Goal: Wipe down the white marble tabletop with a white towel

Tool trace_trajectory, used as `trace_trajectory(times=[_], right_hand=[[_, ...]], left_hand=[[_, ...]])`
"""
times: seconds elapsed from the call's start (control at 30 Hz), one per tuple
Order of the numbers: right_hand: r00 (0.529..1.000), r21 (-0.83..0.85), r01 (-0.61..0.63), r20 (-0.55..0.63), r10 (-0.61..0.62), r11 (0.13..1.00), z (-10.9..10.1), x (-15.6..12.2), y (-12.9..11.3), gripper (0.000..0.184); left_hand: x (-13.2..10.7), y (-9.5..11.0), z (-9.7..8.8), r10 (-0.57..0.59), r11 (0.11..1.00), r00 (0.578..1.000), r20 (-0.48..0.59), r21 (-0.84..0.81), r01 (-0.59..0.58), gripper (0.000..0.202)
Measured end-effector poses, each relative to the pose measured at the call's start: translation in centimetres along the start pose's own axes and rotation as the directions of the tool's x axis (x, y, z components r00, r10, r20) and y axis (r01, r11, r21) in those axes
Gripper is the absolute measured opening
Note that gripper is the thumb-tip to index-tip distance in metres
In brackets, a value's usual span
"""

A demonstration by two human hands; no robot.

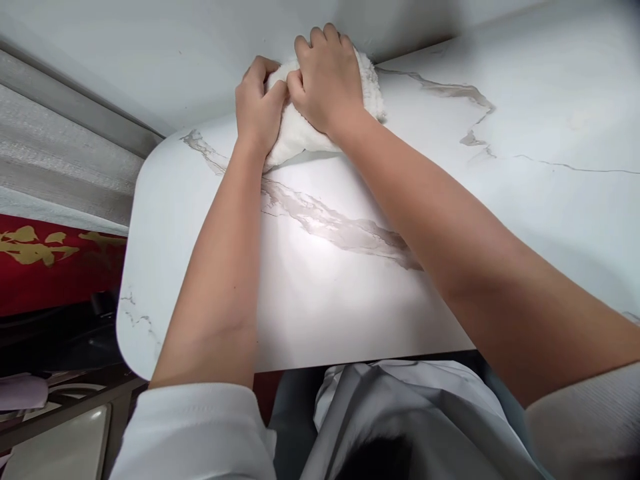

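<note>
A white fluffy cloth (300,133) lies bunched on the marble-patterned table (320,293), close to the far edge by the wall. My left hand (259,103) grips its left side, the thumb pointing in toward the middle. Across its top right part my right hand (330,80) is closed, with the fingers curled over the far side and the thumb near my left thumb. Part of the cloth is hidden under both hands; its fuzzy border shows to the right of my right hand.
A pale wall (150,60) runs along the table's far edge. On the left are a grey ledge (65,133), red fabric with gold marks (60,280) and a beige chair seat (60,447). The table's rounded corner is at left, its near edge by my body.
</note>
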State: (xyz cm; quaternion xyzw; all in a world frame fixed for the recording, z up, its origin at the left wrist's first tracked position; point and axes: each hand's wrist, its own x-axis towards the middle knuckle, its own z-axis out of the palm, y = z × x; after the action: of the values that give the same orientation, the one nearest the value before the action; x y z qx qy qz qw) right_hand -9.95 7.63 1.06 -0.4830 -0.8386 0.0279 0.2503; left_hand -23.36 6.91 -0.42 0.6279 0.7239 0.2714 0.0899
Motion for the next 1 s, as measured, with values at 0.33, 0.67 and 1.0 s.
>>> trace_trajectory(times=[0.33, 0.67, 1.0], right_hand=[[0.999, -0.004, 0.018, 0.050, -0.018, 1.000, -0.4, -2.3, -0.1, 0.038], [0.996, -0.035, 0.021, 0.083, -0.018, 0.999, -1.9, -7.8, -2.0, 0.038], [0.986, 0.113, 0.087, 0.135, -0.102, 0.990, -4.6, -17.2, -4.8, 0.044]], left_hand=[[-1.9, -0.4, -0.1, 0.033, 0.998, 0.999, -0.016, -0.047, -0.034, 0.026], [-9.3, 0.5, -1.8, 0.123, 0.981, 0.990, -0.065, -0.144, -0.131, 0.026], [-19.0, 0.6, -4.1, 0.264, 0.963, 0.964, 0.011, -0.060, -0.263, 0.029]])
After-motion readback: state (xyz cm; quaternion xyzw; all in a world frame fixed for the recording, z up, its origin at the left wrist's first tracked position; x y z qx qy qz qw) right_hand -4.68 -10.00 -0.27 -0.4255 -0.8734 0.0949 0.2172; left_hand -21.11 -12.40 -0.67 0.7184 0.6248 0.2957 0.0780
